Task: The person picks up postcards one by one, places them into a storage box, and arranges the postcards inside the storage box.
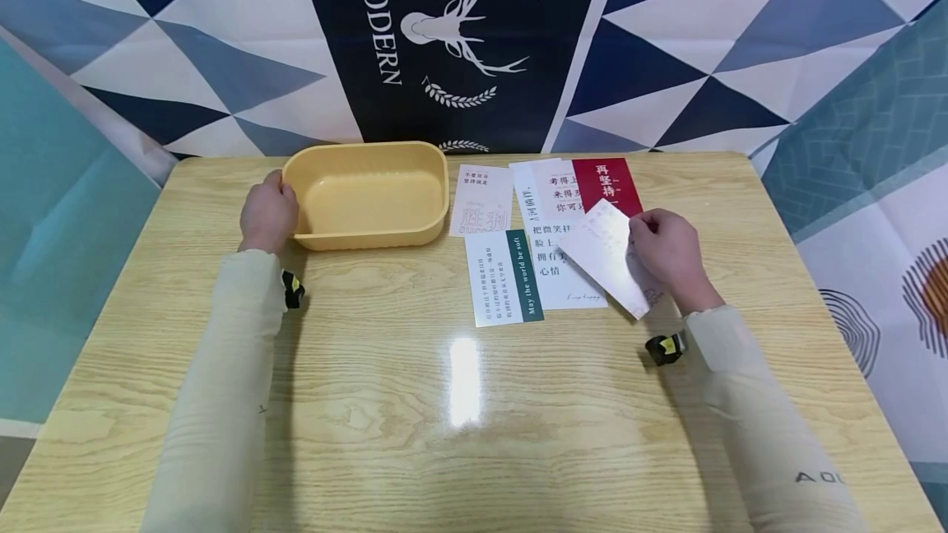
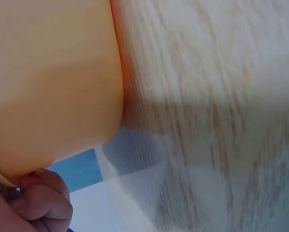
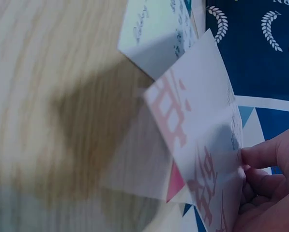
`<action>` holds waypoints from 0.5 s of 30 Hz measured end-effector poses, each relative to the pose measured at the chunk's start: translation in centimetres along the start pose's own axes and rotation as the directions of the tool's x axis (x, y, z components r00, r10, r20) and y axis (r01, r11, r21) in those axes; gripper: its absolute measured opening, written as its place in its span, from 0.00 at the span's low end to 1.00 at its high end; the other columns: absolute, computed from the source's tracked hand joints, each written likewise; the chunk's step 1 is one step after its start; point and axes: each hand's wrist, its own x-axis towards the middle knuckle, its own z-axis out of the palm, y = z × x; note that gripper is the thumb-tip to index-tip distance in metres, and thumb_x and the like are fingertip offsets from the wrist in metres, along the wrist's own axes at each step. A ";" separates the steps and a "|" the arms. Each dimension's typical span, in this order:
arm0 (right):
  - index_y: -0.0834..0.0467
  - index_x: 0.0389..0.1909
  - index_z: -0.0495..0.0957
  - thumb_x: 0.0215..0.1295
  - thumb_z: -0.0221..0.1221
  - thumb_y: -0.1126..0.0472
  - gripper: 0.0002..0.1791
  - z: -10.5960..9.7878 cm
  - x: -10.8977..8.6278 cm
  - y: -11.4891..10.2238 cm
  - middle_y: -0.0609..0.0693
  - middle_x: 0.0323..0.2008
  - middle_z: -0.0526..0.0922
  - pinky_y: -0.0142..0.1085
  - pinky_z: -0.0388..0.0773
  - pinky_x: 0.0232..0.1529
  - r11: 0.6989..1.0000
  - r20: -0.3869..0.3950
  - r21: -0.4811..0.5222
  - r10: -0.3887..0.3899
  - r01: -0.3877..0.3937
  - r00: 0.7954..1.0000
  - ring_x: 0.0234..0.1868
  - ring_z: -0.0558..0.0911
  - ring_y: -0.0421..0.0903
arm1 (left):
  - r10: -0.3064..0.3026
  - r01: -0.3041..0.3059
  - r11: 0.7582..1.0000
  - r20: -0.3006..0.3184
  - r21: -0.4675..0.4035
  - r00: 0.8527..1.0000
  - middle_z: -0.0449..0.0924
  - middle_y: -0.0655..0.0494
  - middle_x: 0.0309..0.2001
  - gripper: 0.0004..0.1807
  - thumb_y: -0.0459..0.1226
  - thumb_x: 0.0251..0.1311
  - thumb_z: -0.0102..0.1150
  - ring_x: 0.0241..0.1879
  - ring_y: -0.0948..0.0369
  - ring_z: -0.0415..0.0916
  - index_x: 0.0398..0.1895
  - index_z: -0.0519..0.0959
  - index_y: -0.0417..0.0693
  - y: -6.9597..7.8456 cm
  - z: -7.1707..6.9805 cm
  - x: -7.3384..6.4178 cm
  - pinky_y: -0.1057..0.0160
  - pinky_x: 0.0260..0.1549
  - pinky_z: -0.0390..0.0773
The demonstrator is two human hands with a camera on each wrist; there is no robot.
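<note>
My left hand grips the left end of a yellow plastic basket at the back left of the table. In the left wrist view its curled fingers hold the basket's rim. My right hand pinches a white card by its edge, tilted above other cards. Large pink characters show on this card in the right wrist view. Beneath and around it lie a red card, a white card with dark writing, a green-banded card and a card with pink lettering.
The wooden table meets a patterned cloth along its back edge. The cards lie right of the basket, some overlapping. A small black-and-yellow device is worn at the right wrist and a similar one at the left.
</note>
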 end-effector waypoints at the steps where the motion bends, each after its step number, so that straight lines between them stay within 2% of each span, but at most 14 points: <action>1: 0.66 0.49 0.73 0.71 0.39 0.51 0.24 0.0 0.0 -0.1 0.61 0.41 0.74 0.38 0.67 0.34 1.000 0.002 0.001 -0.008 0.008 1.000 0.39 0.70 0.52 | 0.000 0.000 1.000 0.001 0.000 1.000 0.65 0.34 0.63 0.27 0.40 0.72 0.27 0.62 0.42 0.64 0.72 0.52 0.41 0.0 0.0 0.0 0.44 0.61 0.64; 15: 0.67 0.51 0.73 0.71 0.41 0.51 0.24 -0.3 -0.1 -1.8 0.62 0.44 0.75 0.40 0.69 0.39 0.997 0.045 0.016 -0.076 0.076 0.996 0.42 0.71 0.54 | -0.016 0.016 1.000 0.006 -0.001 1.000 0.64 0.35 0.64 0.27 0.41 0.73 0.27 0.62 0.43 0.64 0.72 0.51 0.41 0.1 0.2 0.1 0.45 0.61 0.64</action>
